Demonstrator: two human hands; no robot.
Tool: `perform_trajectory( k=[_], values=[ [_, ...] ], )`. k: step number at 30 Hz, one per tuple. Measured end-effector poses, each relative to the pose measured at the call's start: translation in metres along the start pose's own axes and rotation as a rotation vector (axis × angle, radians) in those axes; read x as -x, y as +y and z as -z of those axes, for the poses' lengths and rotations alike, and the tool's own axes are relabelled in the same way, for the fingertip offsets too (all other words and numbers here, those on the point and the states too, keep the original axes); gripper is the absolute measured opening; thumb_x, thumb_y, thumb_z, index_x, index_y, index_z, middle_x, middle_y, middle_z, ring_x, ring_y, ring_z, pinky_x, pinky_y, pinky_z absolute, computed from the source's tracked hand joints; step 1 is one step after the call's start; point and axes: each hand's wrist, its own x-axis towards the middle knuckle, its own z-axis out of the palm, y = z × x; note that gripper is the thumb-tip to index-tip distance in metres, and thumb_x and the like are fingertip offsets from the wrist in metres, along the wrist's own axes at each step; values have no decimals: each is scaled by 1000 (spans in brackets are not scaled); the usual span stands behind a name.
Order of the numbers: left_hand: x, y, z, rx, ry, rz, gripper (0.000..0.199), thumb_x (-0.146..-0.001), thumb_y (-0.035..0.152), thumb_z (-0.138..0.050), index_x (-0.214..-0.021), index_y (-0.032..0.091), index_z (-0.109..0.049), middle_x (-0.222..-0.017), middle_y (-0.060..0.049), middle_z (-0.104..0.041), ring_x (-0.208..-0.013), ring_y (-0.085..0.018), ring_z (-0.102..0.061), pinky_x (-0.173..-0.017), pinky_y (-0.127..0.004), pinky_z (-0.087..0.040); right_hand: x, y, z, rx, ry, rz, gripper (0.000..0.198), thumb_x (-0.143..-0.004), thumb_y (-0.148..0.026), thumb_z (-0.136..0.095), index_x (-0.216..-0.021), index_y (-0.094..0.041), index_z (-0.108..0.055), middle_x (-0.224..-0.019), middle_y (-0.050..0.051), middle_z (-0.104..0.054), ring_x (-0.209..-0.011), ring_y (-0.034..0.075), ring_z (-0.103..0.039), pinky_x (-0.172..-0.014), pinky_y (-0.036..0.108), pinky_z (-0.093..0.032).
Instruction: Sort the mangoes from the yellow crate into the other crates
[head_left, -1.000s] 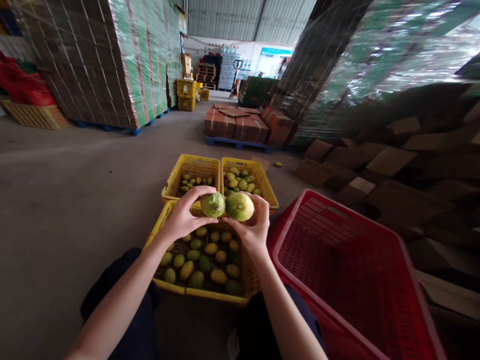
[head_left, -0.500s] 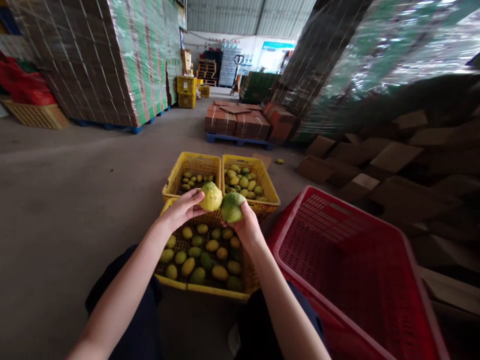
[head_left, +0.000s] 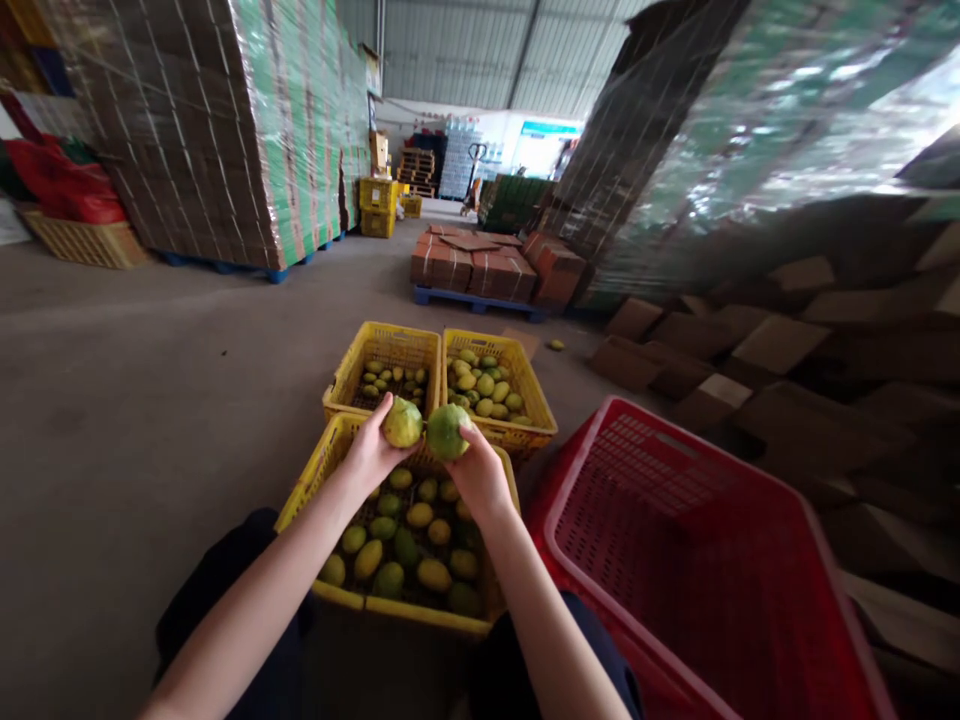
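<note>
My left hand point(head_left: 372, 449) is closed around a yellow-green lemon point(head_left: 403, 424), with the thumb along its left side. Beside it, my right hand point(head_left: 481, 476) grips a greener lemon point(head_left: 447, 433). The two lemons are held up side by side with a narrow gap between them. Below them stands a yellow crate point(head_left: 420, 616) with a layer of green and yellow lemons point(head_left: 434, 575). My forearms and hands cover parts of its rim and contents.
Behind are two more yellow crates, the left crate point(head_left: 343, 373) with fewer lemons, the right crate point(head_left: 537, 392) fuller. A large red crate point(head_left: 720, 455) stands at my right. Flattened cardboard point(head_left: 780, 350) lies beyond it. Strapped cardboard stacks point(head_left: 472, 268) sit on a blue pallet point(head_left: 480, 303).
Both hands have shifted slightly left and down with their lemons. The left lemon shows a different, greener side. My view has tilted up a little, so the crates appear lower.
</note>
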Motion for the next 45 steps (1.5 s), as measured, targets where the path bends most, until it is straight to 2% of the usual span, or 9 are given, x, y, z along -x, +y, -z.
perform_trajectory(
  k=[8, 13, 16, 20, 25, 28, 33, 38, 45],
  values=[
    [-3, 0, 9, 226, 18, 108, 21, -94, 26, -43, -93, 15, -61, -72, -4, -68, -70, -16, -68, -60, -27, -58, 3, -2, -6, -244, 65, -168, 23, -68, -39, -66, -79, -19, -71, -73, 3, -74, -65, 21, -69, -59, 32, -57],
    [-1, -7, 15, 233, 23, 105, 26, -87, 25, -45, -72, 14, -62, -61, -3, -64, -56, -13, -63, -53, -24, -53, 9, 19, 4, -124, 101, -42, 39, -68, -54, -68, -68, -15, -71, -60, 5, -70, -52, 19, -64, -53, 32, -54],
    [0, -19, 14, -52, -128, -126, 26, -79, 28, -52, -63, 12, -64, -56, -5, -63, -52, -14, -60, -51, -23, -48, 14, 24, 9, -128, 185, 124, 39, -68, -54, -66, -63, -15, -68, -61, 4, -69, -54, 18, -63, -53, 29, -51],
    [1, -33, 16, -440, -238, -513, 31, -74, 38, -60, -59, 13, -68, -57, -5, -65, -55, -15, -60, -58, -24, -45, 16, 20, 5, -133, 233, 224, 41, -71, -56, -62, -66, -16, -69, -65, 3, -70, -60, 16, -64, -59, 27, -50],
    [1, -37, 19, -590, -240, -672, 33, -77, 41, -59, -59, 15, -70, -64, -4, -69, -65, -16, -62, -69, -24, -45, 17, 22, -10, -122, 248, 229, 41, -68, -58, -63, -65, -17, -66, -63, 0, -67, -61, 14, -61, -62, 27, -49],
    [-1, -36, 17, -409, -89, -583, 26, -75, 38, -61, -65, 16, -68, -66, -1, -67, -62, -12, -58, -62, -22, -43, 19, 23, -12, -117, 264, 208, 36, -64, -52, -70, -73, -18, -65, -66, -4, -65, -61, 12, -59, -60, 24, -47],
    [-4, -31, 14, -17, 81, -196, 21, -74, 37, -65, -69, 18, -59, -57, 5, -60, -49, -10, -55, -50, -21, -40, 21, 23, -12, -49, 190, 135, 42, -53, -30, -83, -86, -22, -59, -75, -7, -67, -65, 11, -60, -59, 21, -47],
    [-1, -30, 11, 9, 29, -74, 21, -74, 31, -69, -65, 16, -57, -54, 3, -60, -46, -10, -55, -50, -21, -43, 15, 24, -14, -104, 311, 86, 33, -61, -43, -77, -78, -20, -61, -68, -5, -67, -63, 13, -62, -57, 24, -51],
    [3, -25, 13, 83, 198, 66, 38, -92, 29, -41, -63, 16, -60, -54, -1, -61, -56, -14, -62, -61, -25, -51, 7, 27, -13, -139, 443, -47, 27, -73, -46, -68, -74, -19, -63, -59, -3, -67, -54, 15, -64, -53, 25, -54]
  ],
)
